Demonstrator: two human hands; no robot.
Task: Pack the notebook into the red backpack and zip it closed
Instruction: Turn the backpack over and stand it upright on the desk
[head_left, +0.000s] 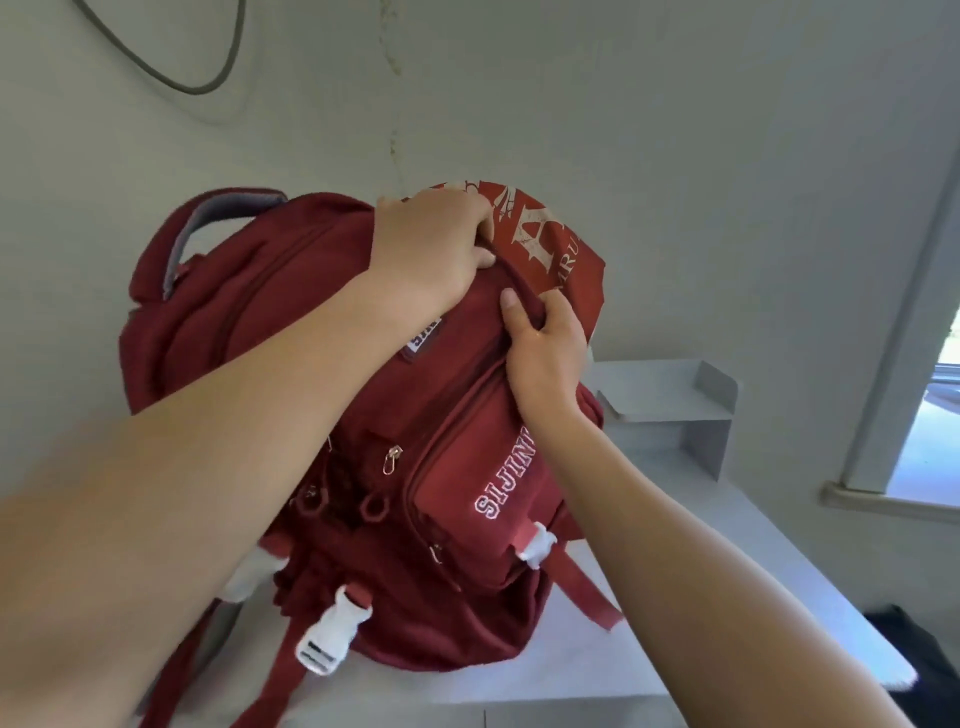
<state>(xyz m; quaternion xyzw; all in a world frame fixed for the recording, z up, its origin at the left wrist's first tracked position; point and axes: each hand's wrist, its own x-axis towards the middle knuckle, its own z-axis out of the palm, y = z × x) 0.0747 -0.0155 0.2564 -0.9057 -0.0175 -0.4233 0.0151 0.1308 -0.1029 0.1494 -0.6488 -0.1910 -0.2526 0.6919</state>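
At far-right opening of red backpack (291, 291): notebook (556, 249) half in (cover sticking out), left hand (431, 244) grips it, right hand (545, 358) pinches the fabric edge.

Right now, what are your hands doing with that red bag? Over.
Left hand grips red notebook with white print. Right hand holds dark red fabric backpack at opening edge. Notebook partly in, zip open. Nothing seen blocking.

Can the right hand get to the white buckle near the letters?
Probably yes. The white buckle sits uncovered on the red backpack, nothing lying across it. But the right hand grips the bag's opening, so it must let go first.
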